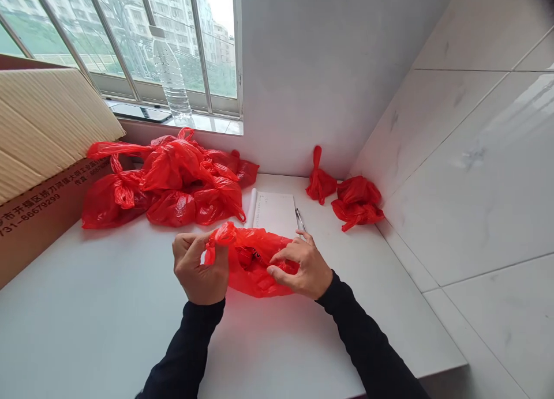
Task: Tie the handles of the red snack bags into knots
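A thin red plastic bag (pixel 255 286) lies on the white table in front of me, its mouth gaping upward. Dark printing shows on something red inside, which I cannot make out. My left hand (pixel 201 266) is closed on the bag's left side, pinching a bunched handle loop between thumb and fingers. Over the bag's right side is my right hand (pixel 303 263), its thumb and forefinger curved and apart at the opening. Whether its other fingers touch the plastic is hard to see.
Several tied red bags (pixel 173 180) are heaped at the back left beside a cardboard box (pixel 47 174). A notepad (pixel 273 210) and a pen (pixel 299 219) lie behind my bag. More red bags (pixel 358 200) sit back right by the tiled wall. A water bottle (pixel 171 76) stands on the windowsill.
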`<state>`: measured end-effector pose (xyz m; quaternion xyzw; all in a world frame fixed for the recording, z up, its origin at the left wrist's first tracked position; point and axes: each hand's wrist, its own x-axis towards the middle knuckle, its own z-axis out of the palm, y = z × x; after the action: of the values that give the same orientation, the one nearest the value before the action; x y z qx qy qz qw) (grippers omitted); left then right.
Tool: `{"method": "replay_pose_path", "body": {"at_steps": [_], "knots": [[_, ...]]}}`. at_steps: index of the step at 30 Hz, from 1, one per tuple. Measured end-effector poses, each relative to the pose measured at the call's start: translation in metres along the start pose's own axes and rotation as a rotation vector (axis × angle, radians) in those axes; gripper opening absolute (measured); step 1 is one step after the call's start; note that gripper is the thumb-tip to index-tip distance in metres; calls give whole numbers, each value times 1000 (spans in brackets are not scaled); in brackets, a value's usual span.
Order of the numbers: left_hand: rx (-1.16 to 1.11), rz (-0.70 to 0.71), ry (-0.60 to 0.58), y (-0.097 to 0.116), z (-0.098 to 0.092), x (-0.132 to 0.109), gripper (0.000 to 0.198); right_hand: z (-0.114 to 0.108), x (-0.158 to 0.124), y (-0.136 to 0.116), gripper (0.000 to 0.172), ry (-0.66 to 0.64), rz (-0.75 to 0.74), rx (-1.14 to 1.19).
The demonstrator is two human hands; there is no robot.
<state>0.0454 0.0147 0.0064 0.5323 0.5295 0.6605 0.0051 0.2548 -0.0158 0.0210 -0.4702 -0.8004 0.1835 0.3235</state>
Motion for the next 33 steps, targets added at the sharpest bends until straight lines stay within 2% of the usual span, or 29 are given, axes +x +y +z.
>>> {"method": "replay_pose_path", "body": {"at_steps": [3,7,9,11,14,17,20,24,26,30,33], "knots": [[-53,-107,-21,4,-1,1,8,-2,1,6,16,94,15,-71],[-160,-216,-105,9,-3,0,13,-6,3,12,26,296,114,-199],[-191,-215,-130,10,-3,-1,15,-7,2,10,35,381,138,-219],[-262,-179,-216,9,-2,-4,17,-7,-1,6,41,403,118,-211],[-276,-101,-360,5,2,-8,30,-4,-4,1,44,299,29,-196],[-173,-96,-347,-1,5,-11,33,0,-3,3,45,169,-4,-223],[-226,-117,-322,-7,5,-9,26,1,-1,9,41,111,117,-260],[-336,-171,-336,-4,4,-4,29,0,1,15,20,90,260,-339],[-435,-265,-397,2,4,-4,34,0,1,17,30,47,305,-363],[-647,-619,-529,12,7,-7,37,-2,-1,20,52,-90,367,-367],[-652,-677,-536,13,9,-11,32,-4,-3,22,63,-177,381,-331]]}}
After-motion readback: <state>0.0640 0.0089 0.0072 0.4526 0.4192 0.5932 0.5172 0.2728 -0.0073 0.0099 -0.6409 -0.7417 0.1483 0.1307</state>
